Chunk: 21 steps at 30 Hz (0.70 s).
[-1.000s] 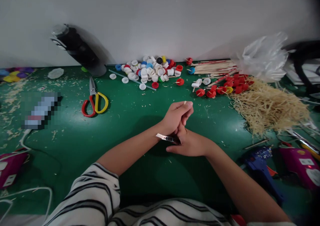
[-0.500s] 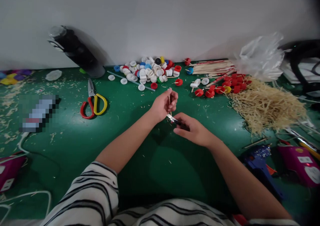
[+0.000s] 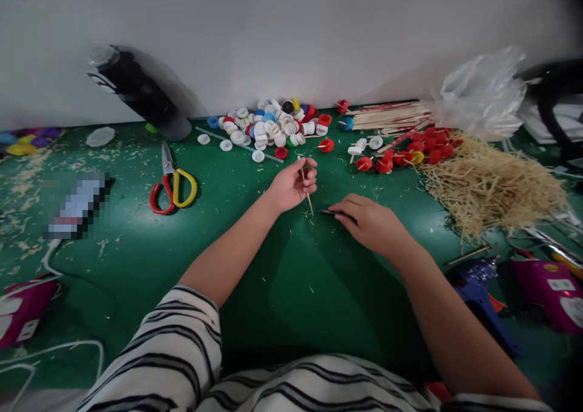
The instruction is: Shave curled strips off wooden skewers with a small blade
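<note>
The green bench [image 3: 291, 297] carries scissors [image 3: 169, 168], a bottle [image 3: 141, 94], a pile of caps [image 3: 271, 128], sticks [image 3: 389, 119], a heap of shavings [image 3: 496, 187] and a glue gun [image 3: 478, 290].

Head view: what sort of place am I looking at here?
Probably a small handicraft workbench. On the green tabletop are a heap of bottle caps, a bundle of thin sticks and what looks like a blue glue gun.
</note>
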Each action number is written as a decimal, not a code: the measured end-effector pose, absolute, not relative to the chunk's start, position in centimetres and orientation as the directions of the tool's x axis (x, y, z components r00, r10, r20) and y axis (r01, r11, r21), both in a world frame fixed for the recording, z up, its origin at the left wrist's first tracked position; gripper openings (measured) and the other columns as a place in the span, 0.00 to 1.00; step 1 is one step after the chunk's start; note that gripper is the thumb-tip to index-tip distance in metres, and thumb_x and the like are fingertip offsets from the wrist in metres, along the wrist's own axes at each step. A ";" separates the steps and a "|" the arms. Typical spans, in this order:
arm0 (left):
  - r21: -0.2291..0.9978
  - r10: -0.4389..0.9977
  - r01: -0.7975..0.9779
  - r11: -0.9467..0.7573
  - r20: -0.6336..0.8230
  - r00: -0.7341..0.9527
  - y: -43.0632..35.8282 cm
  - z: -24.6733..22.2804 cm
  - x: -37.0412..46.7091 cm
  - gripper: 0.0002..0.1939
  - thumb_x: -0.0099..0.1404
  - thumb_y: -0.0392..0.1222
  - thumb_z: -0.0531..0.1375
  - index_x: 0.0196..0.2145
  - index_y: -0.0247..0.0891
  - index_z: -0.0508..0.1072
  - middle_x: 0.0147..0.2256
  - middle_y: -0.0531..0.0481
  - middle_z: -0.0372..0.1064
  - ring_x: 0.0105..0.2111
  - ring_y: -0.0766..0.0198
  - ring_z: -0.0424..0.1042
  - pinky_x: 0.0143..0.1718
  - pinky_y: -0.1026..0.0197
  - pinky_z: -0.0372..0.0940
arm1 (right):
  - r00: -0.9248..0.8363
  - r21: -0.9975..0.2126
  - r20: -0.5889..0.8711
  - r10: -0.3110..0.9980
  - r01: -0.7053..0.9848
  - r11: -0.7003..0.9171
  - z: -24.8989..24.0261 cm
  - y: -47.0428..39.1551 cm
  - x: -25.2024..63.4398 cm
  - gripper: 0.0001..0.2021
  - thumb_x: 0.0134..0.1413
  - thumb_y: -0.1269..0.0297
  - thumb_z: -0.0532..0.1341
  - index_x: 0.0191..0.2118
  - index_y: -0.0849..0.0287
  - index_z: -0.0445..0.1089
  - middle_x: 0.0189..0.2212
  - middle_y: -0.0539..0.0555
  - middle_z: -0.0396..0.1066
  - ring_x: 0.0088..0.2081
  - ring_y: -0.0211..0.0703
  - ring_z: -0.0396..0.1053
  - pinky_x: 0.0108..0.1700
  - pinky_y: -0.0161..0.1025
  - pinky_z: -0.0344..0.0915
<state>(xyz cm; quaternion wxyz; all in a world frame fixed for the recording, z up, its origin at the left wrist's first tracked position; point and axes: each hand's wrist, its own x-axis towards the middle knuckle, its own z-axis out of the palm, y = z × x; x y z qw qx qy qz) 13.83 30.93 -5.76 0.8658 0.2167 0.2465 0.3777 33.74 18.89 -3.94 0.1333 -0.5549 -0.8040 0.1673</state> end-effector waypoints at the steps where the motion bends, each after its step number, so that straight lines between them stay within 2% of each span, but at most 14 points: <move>1: 0.559 0.760 -0.548 0.622 -0.264 0.594 31.0 -5.8 13.8 0.17 0.76 0.41 0.51 0.33 0.33 0.73 0.23 0.54 0.61 0.19 0.73 0.60 0.21 0.68 0.54 | -0.351 -0.406 0.034 0.936 0.851 0.334 -4.0 18.8 33.7 0.13 0.70 0.64 0.55 0.50 0.52 0.76 0.48 0.55 0.76 0.50 0.49 0.73 0.44 0.43 0.69; 7: 0.582 0.767 -0.543 0.606 -0.245 0.593 31.0 -5.8 13.8 0.15 0.77 0.41 0.52 0.35 0.33 0.73 0.23 0.55 0.60 0.19 0.75 0.59 0.21 0.69 0.53 | -0.372 -0.383 0.109 0.922 0.840 0.384 -4.2 18.6 33.2 0.12 0.70 0.63 0.57 0.47 0.54 0.79 0.42 0.54 0.77 0.46 0.47 0.74 0.40 0.41 0.68; 14: 0.616 0.778 -0.532 0.581 -0.227 0.586 31.1 -6.2 13.9 0.14 0.76 0.41 0.53 0.35 0.33 0.74 0.23 0.55 0.60 0.19 0.75 0.59 0.21 0.70 0.53 | -0.355 -0.301 0.119 0.927 0.877 0.375 -4.4 18.5 32.9 0.12 0.69 0.63 0.58 0.47 0.53 0.80 0.38 0.54 0.76 0.43 0.46 0.73 0.33 0.39 0.62; 21: 0.649 0.791 -0.524 0.551 -0.207 0.575 31.0 -6.3 14.1 0.14 0.76 0.42 0.53 0.36 0.34 0.74 0.22 0.55 0.60 0.18 0.75 0.57 0.20 0.70 0.52 | -0.321 -0.328 0.083 0.944 0.885 0.330 -4.4 18.4 32.3 0.12 0.69 0.64 0.58 0.46 0.53 0.80 0.38 0.53 0.75 0.44 0.45 0.72 0.31 0.38 0.57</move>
